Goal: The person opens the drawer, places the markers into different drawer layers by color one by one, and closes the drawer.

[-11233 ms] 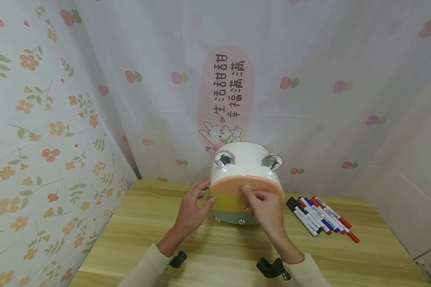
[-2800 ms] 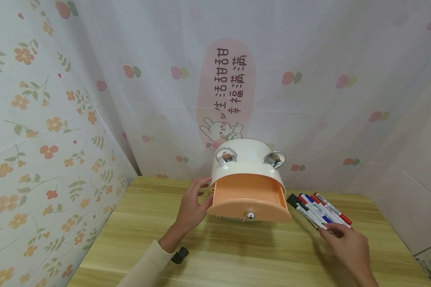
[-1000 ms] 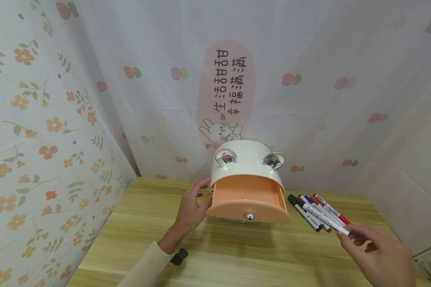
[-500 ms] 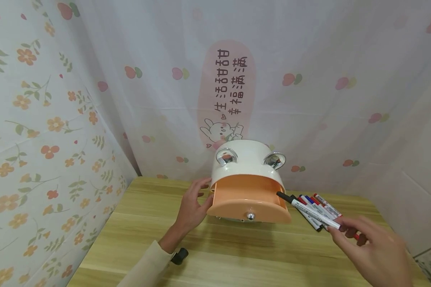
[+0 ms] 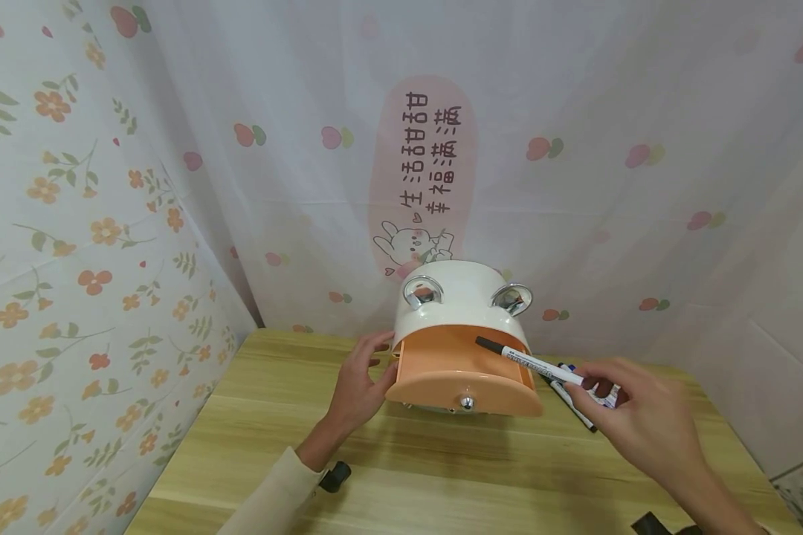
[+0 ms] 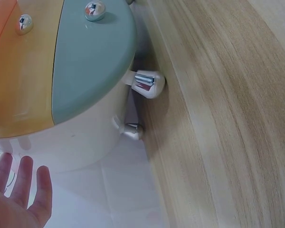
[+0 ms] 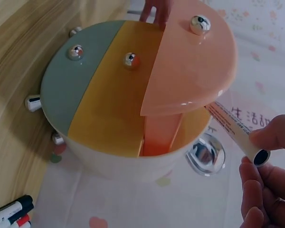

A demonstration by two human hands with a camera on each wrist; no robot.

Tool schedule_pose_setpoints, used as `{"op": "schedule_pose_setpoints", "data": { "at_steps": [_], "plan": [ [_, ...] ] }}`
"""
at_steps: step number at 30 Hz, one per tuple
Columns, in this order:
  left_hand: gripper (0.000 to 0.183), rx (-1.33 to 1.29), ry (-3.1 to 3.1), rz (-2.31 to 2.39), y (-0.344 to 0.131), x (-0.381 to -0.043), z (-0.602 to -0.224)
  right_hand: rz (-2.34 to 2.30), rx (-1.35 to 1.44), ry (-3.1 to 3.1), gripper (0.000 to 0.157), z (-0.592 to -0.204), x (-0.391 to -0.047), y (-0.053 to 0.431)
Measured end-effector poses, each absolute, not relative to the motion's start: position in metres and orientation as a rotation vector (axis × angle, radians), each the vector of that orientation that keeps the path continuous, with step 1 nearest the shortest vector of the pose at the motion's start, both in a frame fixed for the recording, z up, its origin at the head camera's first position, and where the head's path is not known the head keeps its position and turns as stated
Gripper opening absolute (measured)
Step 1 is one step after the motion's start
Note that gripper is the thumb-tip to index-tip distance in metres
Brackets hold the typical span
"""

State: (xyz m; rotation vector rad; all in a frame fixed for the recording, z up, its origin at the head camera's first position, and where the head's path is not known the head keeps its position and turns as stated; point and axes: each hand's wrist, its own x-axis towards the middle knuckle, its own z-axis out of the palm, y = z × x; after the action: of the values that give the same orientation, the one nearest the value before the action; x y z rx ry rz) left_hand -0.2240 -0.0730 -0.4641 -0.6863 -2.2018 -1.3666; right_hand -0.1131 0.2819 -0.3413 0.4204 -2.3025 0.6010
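A small rounded drawer box [image 5: 458, 286] stands on the table, white with shiny chrome rings on its top. Its orange top drawer [image 5: 465, 390] is pulled out; the yellow drawer [image 7: 116, 95] and grey-green drawer [image 7: 80, 76] below are closed. My left hand [image 5: 358, 383] rests beside the box's left side, its fingers [image 6: 23, 178] extended along it. Between thumb and fingers, my right hand [image 5: 639, 412] pinches a white marker [image 5: 542, 365] near its plain end. The marker's black cap [image 5: 488, 344] points left, over the open drawer.
Several markers lie on the table right of the box, among them a black-capped marker [image 5: 575, 409]; my right hand covers most of them. The wooden table [image 5: 401, 475] ends at a patterned curtain [image 5: 294, 245] behind the box.
Earlier the top drawer was closed with the right hand at its knob; it then came out. The right hand has since lifted a marker from the pile and carried it left over the drawer.
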Motion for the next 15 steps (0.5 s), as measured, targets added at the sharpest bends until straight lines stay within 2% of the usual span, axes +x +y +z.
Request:
{"op": "schedule_pose_setpoints", "data": {
  "at_steps": [15],
  "plan": [
    [0.044, -0.679, -2.213, -1.372, -0.073, -0.223, -0.462, 0.551, 0.561, -2.386, 0.015, -0.336, -0.149, 0.256]
  ]
}}
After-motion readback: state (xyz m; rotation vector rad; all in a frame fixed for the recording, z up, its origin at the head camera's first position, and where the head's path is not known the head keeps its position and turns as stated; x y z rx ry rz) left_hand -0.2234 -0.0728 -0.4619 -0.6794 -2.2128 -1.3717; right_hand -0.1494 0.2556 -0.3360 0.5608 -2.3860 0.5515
